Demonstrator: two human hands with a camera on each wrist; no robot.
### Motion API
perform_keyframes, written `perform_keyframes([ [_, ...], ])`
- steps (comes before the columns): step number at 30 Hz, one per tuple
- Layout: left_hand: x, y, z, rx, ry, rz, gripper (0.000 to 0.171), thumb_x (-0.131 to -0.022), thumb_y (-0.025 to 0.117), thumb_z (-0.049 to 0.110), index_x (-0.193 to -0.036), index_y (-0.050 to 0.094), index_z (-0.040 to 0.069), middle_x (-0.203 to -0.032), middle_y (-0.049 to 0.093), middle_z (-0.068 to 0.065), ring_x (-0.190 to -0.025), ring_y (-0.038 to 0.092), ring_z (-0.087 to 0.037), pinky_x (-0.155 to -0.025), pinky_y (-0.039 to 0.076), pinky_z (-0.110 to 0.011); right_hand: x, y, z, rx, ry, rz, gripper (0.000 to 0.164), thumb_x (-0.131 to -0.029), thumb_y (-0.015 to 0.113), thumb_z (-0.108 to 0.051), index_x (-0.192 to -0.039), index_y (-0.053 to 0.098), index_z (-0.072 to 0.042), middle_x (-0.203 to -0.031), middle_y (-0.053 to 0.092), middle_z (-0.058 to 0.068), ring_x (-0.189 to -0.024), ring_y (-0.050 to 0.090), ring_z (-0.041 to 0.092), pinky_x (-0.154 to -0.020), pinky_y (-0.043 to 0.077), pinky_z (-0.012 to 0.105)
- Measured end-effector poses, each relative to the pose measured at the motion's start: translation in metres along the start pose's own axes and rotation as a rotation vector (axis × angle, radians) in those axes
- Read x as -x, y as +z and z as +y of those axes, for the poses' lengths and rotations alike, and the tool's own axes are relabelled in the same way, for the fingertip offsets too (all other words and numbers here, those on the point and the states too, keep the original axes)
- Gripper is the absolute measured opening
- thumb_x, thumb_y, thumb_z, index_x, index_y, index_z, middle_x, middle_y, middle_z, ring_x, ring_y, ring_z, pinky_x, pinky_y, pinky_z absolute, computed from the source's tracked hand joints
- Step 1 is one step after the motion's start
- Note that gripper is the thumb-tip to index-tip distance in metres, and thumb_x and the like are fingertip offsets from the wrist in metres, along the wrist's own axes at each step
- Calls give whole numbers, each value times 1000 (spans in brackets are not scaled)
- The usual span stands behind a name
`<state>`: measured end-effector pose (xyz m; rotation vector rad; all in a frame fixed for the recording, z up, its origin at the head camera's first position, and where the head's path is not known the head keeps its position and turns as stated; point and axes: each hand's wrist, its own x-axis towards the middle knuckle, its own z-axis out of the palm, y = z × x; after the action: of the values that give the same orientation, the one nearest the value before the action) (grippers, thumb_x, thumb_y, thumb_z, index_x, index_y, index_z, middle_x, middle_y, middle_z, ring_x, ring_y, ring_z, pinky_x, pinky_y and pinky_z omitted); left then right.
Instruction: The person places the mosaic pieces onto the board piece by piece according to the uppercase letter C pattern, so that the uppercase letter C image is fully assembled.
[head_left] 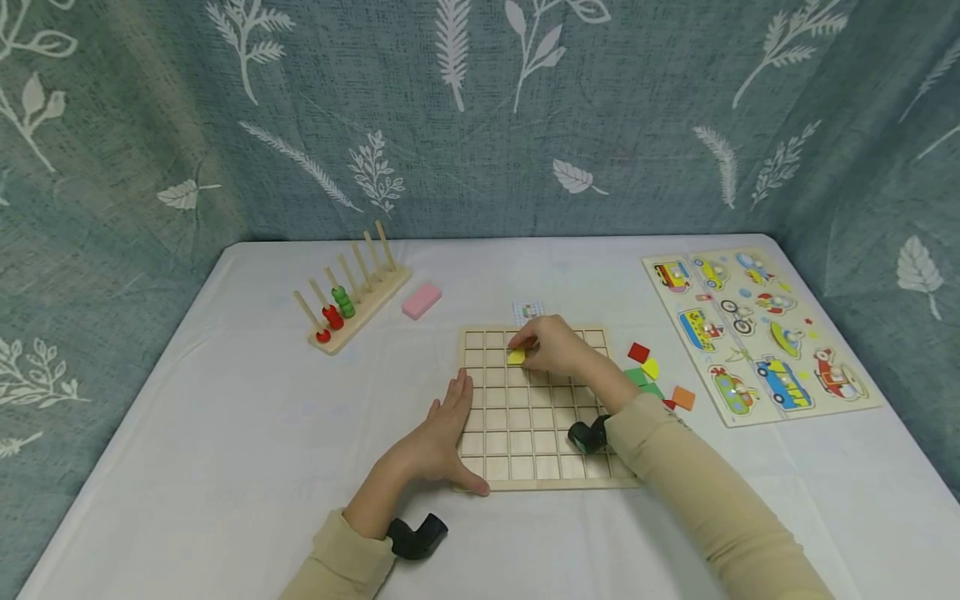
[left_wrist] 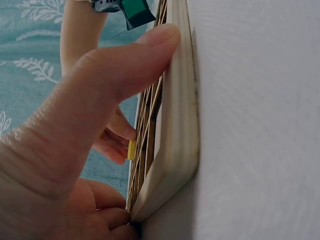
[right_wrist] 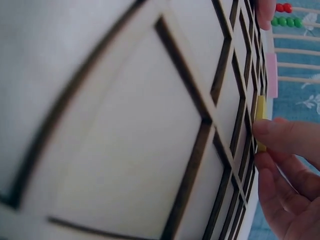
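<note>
A wooden grid board [head_left: 525,421] lies flat on the white table, its cells bounded by thin raised strips. My right hand [head_left: 553,346] pinches a small yellow tile [head_left: 516,357] over a cell near the board's far edge. Thumb and fingertips hold the same tile [right_wrist: 261,105] right at the grid in the right wrist view. My left hand [head_left: 438,437] rests along the board's left side with fingers extended, its thumb [left_wrist: 160,40] on the near corner frame. Loose coloured tiles, such as a red tile [head_left: 639,352] and a green tile [head_left: 636,377], lie right of the board.
A peg stand [head_left: 360,317] with red and green beads stands at the back left, beside a pink block [head_left: 422,300]. Behind the board lies a small printed card [head_left: 528,312]. A vehicle picture puzzle [head_left: 750,333] is at the right. An orange tile [head_left: 683,397] sits near it.
</note>
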<state>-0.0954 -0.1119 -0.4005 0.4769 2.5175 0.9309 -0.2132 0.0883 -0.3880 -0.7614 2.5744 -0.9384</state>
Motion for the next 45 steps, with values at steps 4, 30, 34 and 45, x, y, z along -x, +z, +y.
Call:
perform_keyframes([
  [4,0,0,0,-2,1,1,136,-48,91,29,-142,0,-8,-150,-11,-18,-138,-8,-28,-110,5,-48,-1,-1,-1,12,3,-7,25,-74,71,4,-98,70,-1,-100,65,10,-92,60,21,-78,50,27],
  [30,0,1,-2,5,18,10,136,-48,91,30,-142,0,-9,-150,-11,-19,-137,-7,-30,-109,5,-49,4,-4,-2,3,15,5,28,-74,73,-3,-102,69,-1,-100,63,9,-93,58,23,-80,49,31],
  [34,0,1,-2,-1,20,14,136,-48,91,30,-142,1,-10,-150,-11,-19,-137,-7,-30,-109,6,-49,8,-5,1,-39,12,9,31,-75,73,-4,-105,68,-1,-103,64,9,-94,58,23,-80,49,31],
  [45,0,1,-1,6,16,19,136,-47,91,29,-142,2,-9,-150,-10,-19,-138,-6,-29,-109,6,-48,16,-11,7,-65,-14,39,32,-78,71,-6,-109,65,1,-106,63,12,-95,57,25,-82,49,33],
])
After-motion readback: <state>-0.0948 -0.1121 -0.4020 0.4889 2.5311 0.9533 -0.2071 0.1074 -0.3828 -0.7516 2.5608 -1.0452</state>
